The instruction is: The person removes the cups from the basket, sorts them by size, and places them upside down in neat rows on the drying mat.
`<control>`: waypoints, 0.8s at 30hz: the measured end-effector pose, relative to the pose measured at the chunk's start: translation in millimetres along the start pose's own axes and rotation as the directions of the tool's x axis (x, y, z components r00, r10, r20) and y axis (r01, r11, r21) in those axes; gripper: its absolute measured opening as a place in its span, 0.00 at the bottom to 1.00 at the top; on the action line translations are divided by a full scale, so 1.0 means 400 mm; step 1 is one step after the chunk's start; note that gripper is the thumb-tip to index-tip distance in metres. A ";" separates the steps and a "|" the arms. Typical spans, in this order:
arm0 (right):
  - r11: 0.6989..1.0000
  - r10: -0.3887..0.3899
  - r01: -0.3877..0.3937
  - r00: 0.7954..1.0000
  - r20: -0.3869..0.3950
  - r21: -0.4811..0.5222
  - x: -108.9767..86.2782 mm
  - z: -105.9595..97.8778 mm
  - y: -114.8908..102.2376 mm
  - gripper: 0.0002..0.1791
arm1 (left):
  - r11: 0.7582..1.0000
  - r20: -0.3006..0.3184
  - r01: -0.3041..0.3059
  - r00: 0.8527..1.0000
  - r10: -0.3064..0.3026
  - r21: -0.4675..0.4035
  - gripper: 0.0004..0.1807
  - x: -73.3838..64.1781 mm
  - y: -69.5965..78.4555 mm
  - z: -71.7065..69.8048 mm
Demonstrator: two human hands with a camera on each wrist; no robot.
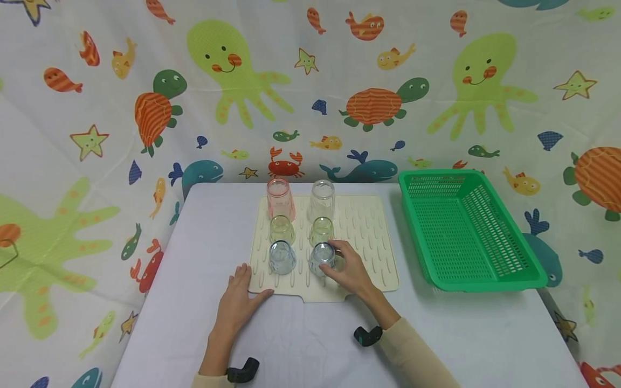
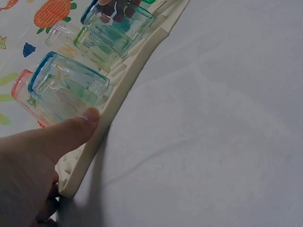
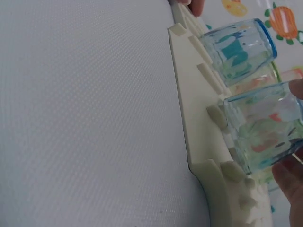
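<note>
Near the front of a cream ridged drying mat [image 1: 359, 242], my right hand [image 1: 350, 271] grips a blue-tinted drinking glass [image 3: 262, 127] between thumb and fingers. The glass stands with its blue-edged end up, at or just over the mat. To its left stands a matching blue glass [image 1: 282, 260]. My left hand [image 1: 236, 305] rests at the mat's front left corner with fingers extended; its thumb [image 2: 78, 135] lies on the mat's edge. Behind the blue glasses are two green-tinted glasses [image 1: 282, 230], then a taller pink glass [image 1: 280, 202] and a clear glass [image 1: 322, 202].
A green plastic basket [image 1: 485, 284] with perforated walls stands right of the mat. A white cloth [image 1: 301, 350] covers the table. Behind rises a curtain [image 1: 301, 43] printed with sea animals.
</note>
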State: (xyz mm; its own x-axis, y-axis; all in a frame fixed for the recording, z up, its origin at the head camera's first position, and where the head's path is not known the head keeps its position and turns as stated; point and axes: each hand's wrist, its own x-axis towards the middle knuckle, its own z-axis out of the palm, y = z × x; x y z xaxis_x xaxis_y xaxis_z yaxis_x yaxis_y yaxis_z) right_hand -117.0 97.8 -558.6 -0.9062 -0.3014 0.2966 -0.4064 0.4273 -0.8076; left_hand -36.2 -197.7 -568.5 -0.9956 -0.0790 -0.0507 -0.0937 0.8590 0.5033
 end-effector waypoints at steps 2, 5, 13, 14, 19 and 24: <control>1.000 -0.006 0.006 1.000 0.002 -0.006 0.000 0.000 0.001 0.34 | 1.000 -0.001 0.000 1.000 0.000 0.003 0.55 -0.001 0.000 0.000; 1.000 -0.014 0.014 1.000 0.007 -0.015 0.001 -0.001 0.001 0.34 | 1.000 0.002 0.002 1.000 -0.002 0.002 0.55 -0.001 -0.001 0.000; 0.999 -0.021 0.022 1.000 0.014 -0.048 0.001 -0.008 0.000 0.35 | 1.000 0.013 0.007 1.000 -0.007 0.000 0.54 0.000 0.001 -0.002; 0.998 -0.024 0.024 1.000 0.010 -0.052 0.002 -0.011 0.000 0.35 | 1.000 0.014 0.007 1.000 -0.007 -0.001 0.54 -0.001 0.002 -0.002; 0.996 -0.053 0.051 0.998 -0.019 -0.068 0.008 -0.040 -0.011 0.33 | 1.000 0.017 0.009 1.000 -0.009 -0.002 0.55 -0.001 0.004 -0.001; 0.988 -0.118 0.109 0.990 -0.076 -0.113 0.020 -0.083 -0.035 0.25 | 1.000 0.003 0.008 1.000 -0.008 -0.002 0.55 -0.002 0.005 0.002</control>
State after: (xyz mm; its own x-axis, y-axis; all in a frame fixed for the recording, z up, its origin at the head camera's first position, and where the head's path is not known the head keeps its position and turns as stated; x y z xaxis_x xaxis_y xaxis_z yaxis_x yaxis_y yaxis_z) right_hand -122.4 117.7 -528.0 -0.8582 -0.2841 0.4275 -0.5132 0.4856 -0.7076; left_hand -35.5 -195.6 -568.2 -0.9948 -0.0844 -0.0575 -0.1019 0.8573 0.5047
